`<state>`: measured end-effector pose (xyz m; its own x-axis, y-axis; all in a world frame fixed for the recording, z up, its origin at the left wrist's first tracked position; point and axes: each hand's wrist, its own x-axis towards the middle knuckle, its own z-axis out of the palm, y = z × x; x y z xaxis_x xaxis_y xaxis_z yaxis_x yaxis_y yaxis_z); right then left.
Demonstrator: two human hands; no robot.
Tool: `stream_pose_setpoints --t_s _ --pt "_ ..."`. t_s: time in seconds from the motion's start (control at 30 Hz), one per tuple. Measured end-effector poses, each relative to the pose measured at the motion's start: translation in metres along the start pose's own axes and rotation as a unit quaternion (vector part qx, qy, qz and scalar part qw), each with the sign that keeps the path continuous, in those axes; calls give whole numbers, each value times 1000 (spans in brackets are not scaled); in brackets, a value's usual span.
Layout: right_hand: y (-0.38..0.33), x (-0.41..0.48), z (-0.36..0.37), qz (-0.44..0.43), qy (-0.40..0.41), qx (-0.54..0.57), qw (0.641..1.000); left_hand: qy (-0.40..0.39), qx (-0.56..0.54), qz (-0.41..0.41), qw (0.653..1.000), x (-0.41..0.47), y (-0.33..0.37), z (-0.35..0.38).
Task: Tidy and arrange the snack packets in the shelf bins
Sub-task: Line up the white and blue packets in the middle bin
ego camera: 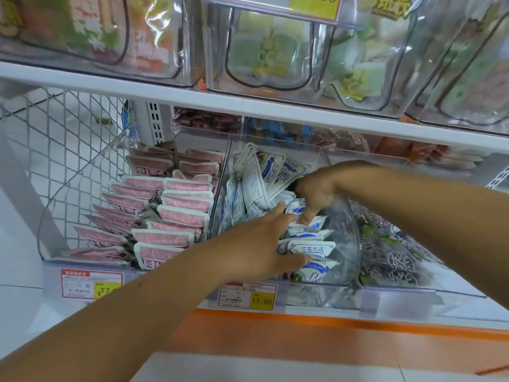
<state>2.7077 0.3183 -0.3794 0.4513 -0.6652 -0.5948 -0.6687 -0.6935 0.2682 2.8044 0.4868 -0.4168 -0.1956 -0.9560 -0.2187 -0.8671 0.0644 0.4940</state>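
A clear plastic middle bin [347, 244] on the lower shelf holds several blue-and-white snack packets [256, 186]. Both of my hands are inside it. My left hand [261, 244] lies over the front packets with its fingers stretched out, pressing on them. My right hand [314, 194] reaches in from the right, fingers pointing down among the packets at the bin's middle; its fingertips are hidden, so I cannot tell whether it holds one. The packets at the back stand upright and lean; those at the front lie flat in a stack.
The left bin [44, 244] holds rows of pink packets [165, 216]. The right bin [429, 288] holds dark purple packets [396, 260]. A white shelf board [192, 97] with more clear bins runs above. Price tags [248, 296] line the front edge; a wire mesh side [60, 150] stands at left.
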Motion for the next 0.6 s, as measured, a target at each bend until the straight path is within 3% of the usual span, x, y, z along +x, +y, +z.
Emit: stream_pose_setpoints --t_s 0.6 --pt "13 -11 4 -50 25 -17 998 -3 31 14 999 -1 -6 5"
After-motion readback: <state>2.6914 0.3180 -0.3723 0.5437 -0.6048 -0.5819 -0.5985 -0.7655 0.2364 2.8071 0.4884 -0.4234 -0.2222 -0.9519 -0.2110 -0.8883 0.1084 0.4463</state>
